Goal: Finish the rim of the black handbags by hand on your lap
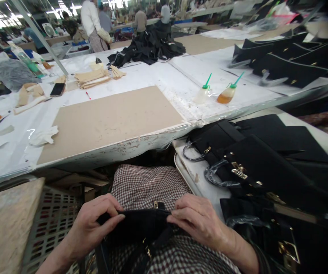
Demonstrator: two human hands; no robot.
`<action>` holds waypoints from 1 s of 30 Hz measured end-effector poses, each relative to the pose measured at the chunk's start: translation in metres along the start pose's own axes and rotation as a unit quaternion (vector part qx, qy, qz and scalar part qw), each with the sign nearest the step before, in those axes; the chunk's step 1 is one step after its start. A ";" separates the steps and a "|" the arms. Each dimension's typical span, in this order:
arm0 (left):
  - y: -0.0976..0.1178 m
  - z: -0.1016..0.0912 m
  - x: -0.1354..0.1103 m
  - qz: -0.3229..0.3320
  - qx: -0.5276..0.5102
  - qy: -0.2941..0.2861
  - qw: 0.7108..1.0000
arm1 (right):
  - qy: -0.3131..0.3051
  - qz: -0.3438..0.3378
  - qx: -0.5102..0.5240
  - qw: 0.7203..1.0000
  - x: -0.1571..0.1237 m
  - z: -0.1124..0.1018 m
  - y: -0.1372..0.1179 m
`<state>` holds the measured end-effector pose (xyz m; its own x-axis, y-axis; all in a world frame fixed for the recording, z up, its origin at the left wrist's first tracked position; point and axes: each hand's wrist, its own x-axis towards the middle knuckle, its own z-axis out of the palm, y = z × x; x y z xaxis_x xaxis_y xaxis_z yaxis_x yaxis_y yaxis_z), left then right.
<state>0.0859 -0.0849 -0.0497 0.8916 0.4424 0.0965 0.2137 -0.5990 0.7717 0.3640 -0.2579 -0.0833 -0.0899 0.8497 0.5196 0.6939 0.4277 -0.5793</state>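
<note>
**A:** Weight of that black bag [141,225], low in the frame on the checked lap [149,182]?

**B:** Light and soft, I'd judge, since it sags between the hands. The left hand [92,226] has its fingers pinched shut on the top edge. The right hand [199,222] curls its fingers over the same edge. The firmer rim beside the gold clasp [158,204] looks like the surest hold.

**A:** And around it?

**B:** The worktop [164,76] edge sits just above the lap and carries a cardboard sheet [109,118]. A pile of bags [261,171] crowds the right side, near the right hand. Two squeeze bottles [227,94] stand well apart at upper right.
</note>
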 end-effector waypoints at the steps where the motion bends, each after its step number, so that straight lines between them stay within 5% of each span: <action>1: -0.001 0.000 -0.001 0.001 0.001 0.001 1.000 | -0.002 0.011 0.007 1.000 0.000 0.000 0.000; 7: -0.008 0.000 -0.008 -0.006 0.003 0.009 1.000 | -0.044 0.153 0.122 0.980 0.009 0.004 -0.013; 12: -0.007 -0.001 -0.009 -0.009 0.003 0.012 1.000 | -0.098 0.316 0.231 0.915 0.029 0.000 -0.022; 16: -0.002 -0.001 -0.005 0.001 -0.003 0.020 1.000 | -0.168 0.359 0.251 0.883 0.042 -0.012 -0.017; 20: 0.000 -0.001 -0.003 0.000 -0.008 0.024 1.000 | -0.216 0.300 0.175 0.913 0.049 -0.023 -0.015; 24: -0.001 0.000 -0.002 -0.008 -0.009 0.025 1.000 | -0.257 0.134 0.014 0.957 0.053 -0.028 -0.018; 30: -0.005 0.002 0.004 -0.019 -0.006 0.029 0.999 | -0.253 -0.011 -0.173 0.952 0.048 -0.015 -0.009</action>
<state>0.0889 -0.0810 -0.0545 0.8585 0.5022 0.1035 0.2409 -0.5733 0.7831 0.3645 -0.2254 -0.0439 -0.3798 0.9186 0.1093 0.8734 0.3950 -0.2849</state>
